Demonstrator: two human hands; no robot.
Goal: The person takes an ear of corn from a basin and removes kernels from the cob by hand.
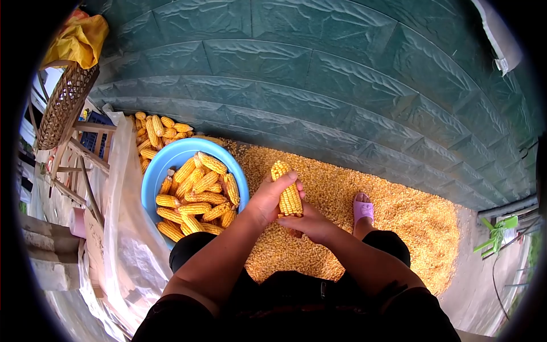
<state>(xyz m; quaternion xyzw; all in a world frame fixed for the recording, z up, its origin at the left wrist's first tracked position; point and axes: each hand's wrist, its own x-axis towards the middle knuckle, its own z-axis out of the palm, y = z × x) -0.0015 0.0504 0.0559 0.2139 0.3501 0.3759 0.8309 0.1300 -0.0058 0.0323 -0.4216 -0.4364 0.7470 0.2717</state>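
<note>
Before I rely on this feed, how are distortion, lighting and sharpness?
Head view: strong fisheye, bowing the green wall and leaving black corners; head view: held corncob well lit and reasonably sharp; head view: black clothing so dark that little detail shows.

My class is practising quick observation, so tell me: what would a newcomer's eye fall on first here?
Probably the bright yellow corn cob at the centre, held between the left hand and right hand. Next, the blue tub of cobs to the left, and the golden spread of loose kernels beneath the hands, with a pink sandal standing out to the right.
</note>
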